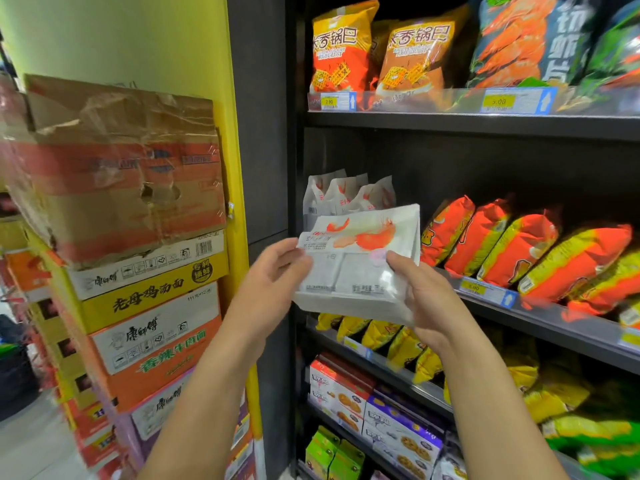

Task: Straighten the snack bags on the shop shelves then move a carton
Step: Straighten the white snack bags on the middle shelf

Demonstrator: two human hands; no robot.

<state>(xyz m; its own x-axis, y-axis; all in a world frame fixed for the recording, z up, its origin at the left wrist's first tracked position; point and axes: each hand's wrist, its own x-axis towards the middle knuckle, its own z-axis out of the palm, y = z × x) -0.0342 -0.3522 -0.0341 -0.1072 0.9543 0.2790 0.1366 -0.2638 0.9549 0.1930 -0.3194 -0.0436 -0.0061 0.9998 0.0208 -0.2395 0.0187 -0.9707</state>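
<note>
A white snack bag (pixel 360 254) printed with orange shrimp is held flat in front of the middle shelf (pixel 554 323). My left hand (pixel 277 271) grips its left edge and my right hand (pixel 420 292) grips its right side. Behind it, more of the same white bags (pixel 341 194) stand upright at the shelf's left end. Orange and yellow bags (pixel 519 251) lean in a row to the right. A stack of cartons (pixel 138 254) stands to the left of the shelving, with a taped brown and red carton (pixel 117 168) on top.
The upper shelf holds orange rice-crust bags (pixel 341 46) and large shrimp-chip bags (pixel 526 39). Lower shelves carry yellow bags (pixel 381 336) and cookie boxes (pixel 398 427). A yellow pillar (pixel 194 46) rises behind the cartons. The aisle floor (pixel 31 448) shows at the lower left.
</note>
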